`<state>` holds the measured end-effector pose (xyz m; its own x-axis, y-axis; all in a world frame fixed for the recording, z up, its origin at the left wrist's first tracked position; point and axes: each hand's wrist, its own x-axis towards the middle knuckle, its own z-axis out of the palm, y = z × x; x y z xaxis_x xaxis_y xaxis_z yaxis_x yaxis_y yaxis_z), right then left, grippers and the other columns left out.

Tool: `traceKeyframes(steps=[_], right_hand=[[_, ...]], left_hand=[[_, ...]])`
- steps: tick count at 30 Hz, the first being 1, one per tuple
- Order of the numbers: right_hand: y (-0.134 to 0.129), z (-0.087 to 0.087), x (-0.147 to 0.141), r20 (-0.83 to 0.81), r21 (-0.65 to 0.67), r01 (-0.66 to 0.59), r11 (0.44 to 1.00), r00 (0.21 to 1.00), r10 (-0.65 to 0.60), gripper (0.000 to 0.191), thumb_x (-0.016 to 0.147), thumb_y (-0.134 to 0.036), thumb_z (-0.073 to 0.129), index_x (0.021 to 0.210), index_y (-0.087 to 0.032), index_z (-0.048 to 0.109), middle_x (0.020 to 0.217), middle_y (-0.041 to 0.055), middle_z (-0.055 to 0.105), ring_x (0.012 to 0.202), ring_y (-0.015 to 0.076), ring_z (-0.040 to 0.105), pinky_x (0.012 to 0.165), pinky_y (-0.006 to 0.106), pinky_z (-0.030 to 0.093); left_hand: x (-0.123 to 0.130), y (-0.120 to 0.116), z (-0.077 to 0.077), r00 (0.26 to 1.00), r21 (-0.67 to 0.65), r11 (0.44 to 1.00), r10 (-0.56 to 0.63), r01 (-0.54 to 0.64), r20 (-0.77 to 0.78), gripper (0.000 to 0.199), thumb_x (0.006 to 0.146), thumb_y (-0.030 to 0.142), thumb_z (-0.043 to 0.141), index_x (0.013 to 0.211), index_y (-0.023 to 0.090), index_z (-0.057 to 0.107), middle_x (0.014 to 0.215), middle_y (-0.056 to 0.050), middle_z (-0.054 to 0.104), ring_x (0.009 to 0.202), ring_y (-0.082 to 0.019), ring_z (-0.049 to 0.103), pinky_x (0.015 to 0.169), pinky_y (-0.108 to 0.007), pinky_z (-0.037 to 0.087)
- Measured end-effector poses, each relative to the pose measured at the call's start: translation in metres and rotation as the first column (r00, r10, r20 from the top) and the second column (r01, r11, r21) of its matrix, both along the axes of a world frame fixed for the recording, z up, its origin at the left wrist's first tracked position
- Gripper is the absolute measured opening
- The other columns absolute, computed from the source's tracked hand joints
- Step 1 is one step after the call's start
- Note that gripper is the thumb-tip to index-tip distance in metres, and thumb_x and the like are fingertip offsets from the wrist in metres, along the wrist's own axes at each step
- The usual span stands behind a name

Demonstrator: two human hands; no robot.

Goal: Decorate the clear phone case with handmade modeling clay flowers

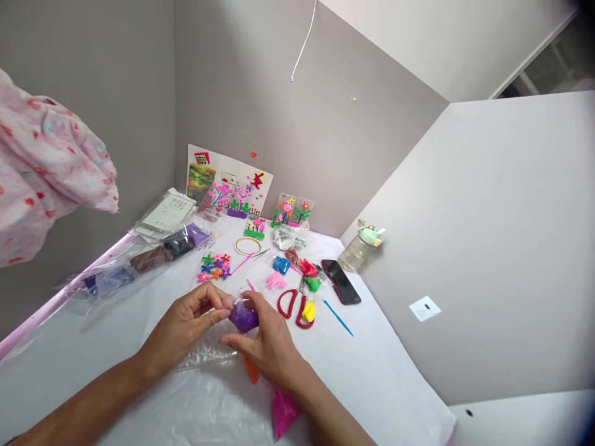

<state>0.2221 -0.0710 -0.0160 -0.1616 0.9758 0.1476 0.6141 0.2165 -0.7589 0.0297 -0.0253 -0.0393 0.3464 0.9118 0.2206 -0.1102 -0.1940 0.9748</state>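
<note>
A small clear packet of purple modelling clay [243, 318] is between my two hands above the table. My left hand [193, 319] pinches the packet's gathered plastic end between thumb and fingertips. Curved around the packet's right side, my right hand [274, 347] has its fingers against the top, while its thumb stretches out below. Part of the clay is hidden by the fingers. Beneath the hands lies a clear plastic sheet [209, 350]. An orange clay piece [251, 370] and a bright pink packet [283, 414] show partly under my right forearm.
Red-handled scissors [295, 306], yellow clay [308, 311], a blue stick tool [338, 318] and a phone [341, 282] lie to the right. A bottle [360, 248] stands by the wall. Clay flowers [214, 267] and bagged clay [151, 257] are left; decorated cards [230, 192] lean behind.
</note>
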Motion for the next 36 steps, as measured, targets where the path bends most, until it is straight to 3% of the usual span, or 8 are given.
traceKeyframes(steps=[6, 12, 17, 22, 28, 31, 33, 36], right_hand=[[0.0, 0.009, 0.001, -0.28, -0.032, -0.06, 0.998, 0.959, 0.048, 0.018, 0.096, -0.029, 0.067, 0.112, -0.023, 0.073, 0.097, 0.001, 0.074, 0.086, 0.0184, 0.064, 0.077, 0.029, 0.047], [-0.004, 0.006, -0.001, -0.241, -0.105, -0.058, 0.993, 0.97, 0.031, 0.013, 0.096, -0.032, 0.067, 0.098, -0.02, 0.071, 0.082, -0.0011, 0.064, 0.074, 0.0154, 0.055, 0.067, 0.027, 0.041], [-0.002, 0.019, 0.006, -0.267, -0.128, -0.151, 0.98, 0.957, 0.112, 0.022, 0.103, -0.04, 0.06, 0.107, -0.02, 0.068, 0.082, -0.002, 0.061, 0.074, 0.0139, 0.054, 0.067, 0.025, 0.042], [0.008, 0.041, 0.05, -0.06, -0.09, 0.029, 0.995, 0.998, -0.035, 0.016, 0.101, -0.035, 0.06, 0.098, -0.02, 0.065, 0.079, -0.0012, 0.063, 0.073, 0.0165, 0.059, 0.068, 0.027, 0.044], [0.01, 0.045, 0.088, 0.373, 0.125, 0.353, 0.927, 0.849, -0.374, 0.016, 0.101, -0.021, 0.059, 0.116, -0.021, 0.065, 0.115, 0.0119, 0.071, 0.107, 0.029, 0.067, 0.091, 0.041, 0.05], [0.001, 0.046, 0.078, 0.329, -0.007, 0.077, 0.997, 0.942, -0.07, 0.014, 0.1, -0.02, 0.067, 0.113, -0.023, 0.068, 0.112, 0.0071, 0.072, 0.1, 0.0235, 0.07, 0.088, 0.034, 0.053], [-0.006, 0.046, 0.065, 0.295, -0.145, -0.137, 0.98, 0.939, 0.175, 0.023, 0.093, -0.028, 0.08, 0.114, -0.025, 0.07, 0.109, 0.0043, 0.074, 0.094, 0.0211, 0.071, 0.083, 0.031, 0.054], [-0.014, 0.042, 0.046, 0.362, -0.255, -0.287, 0.923, 0.857, 0.367, 0.052, 0.077, -0.038, 0.095, 0.119, -0.023, 0.068, 0.112, 0.006, 0.074, 0.098, 0.0251, 0.071, 0.084, 0.032, 0.054]], left_hand=[[-0.002, 0.002, -0.007, 0.99, -0.011, 0.996, 0.083, -0.085, -0.118, 0.049, 0.078, 0.057, 0.084, 0.114, 0.027, 0.068, 0.118, -0.006, 0.073, 0.116, -0.029, 0.07, 0.1, -0.04, 0.058], [-0.002, -0.004, 0.007, 0.954, 0.142, 0.988, 0.1, -0.062, -0.281, 0.036, 0.092, 0.057, 0.066, 0.076, 0.025, 0.071, 0.076, 0.001, 0.07, 0.077, -0.021, 0.068, 0.076, -0.029, 0.054], [0.0, -0.006, 0.002, 0.948, 0.118, 0.993, 0.03, 0.008, -0.318, 0.036, 0.093, 0.058, 0.066, 0.079, 0.025, 0.072, 0.078, 0.001, 0.072, 0.077, -0.02, 0.069, 0.074, -0.027, 0.052], [-0.001, -0.001, -0.012, 0.923, 0.029, 1.0, 0.005, 0.006, -0.384, 0.04, 0.094, 0.065, 0.062, 0.103, 0.027, 0.07, 0.089, 0.0, 0.073, 0.084, -0.022, 0.068, 0.076, -0.029, 0.052], [0.011, -0.014, -0.028, 0.83, 0.176, 0.93, -0.19, 0.324, -0.524, 0.023, 0.092, 0.04, 0.075, 0.112, 0.03, 0.072, 0.109, -0.001, 0.073, 0.096, -0.021, 0.067, 0.086, -0.029, 0.052], [0.019, -0.021, -0.033, 0.797, 0.303, 0.843, -0.218, 0.444, -0.563, 0.026, 0.092, 0.032, 0.077, 0.118, 0.033, 0.071, 0.117, 0.0, 0.072, 0.107, -0.022, 0.066, 0.093, -0.028, 0.05], [0.022, -0.023, -0.036, 0.787, 0.349, 0.813, -0.2, 0.466, -0.584, 0.007, 0.101, 0.031, 0.067, 0.107, 0.031, 0.072, 0.105, 0.001, 0.073, 0.099, -0.019, 0.066, 0.086, -0.026, 0.049], [0.023, -0.022, -0.038, 0.804, 0.399, 0.805, -0.153, 0.439, -0.574, 0.015, 0.106, 0.034, 0.06, 0.097, 0.028, 0.071, 0.096, 0.001, 0.074, 0.091, -0.019, 0.067, 0.081, -0.026, 0.048]])
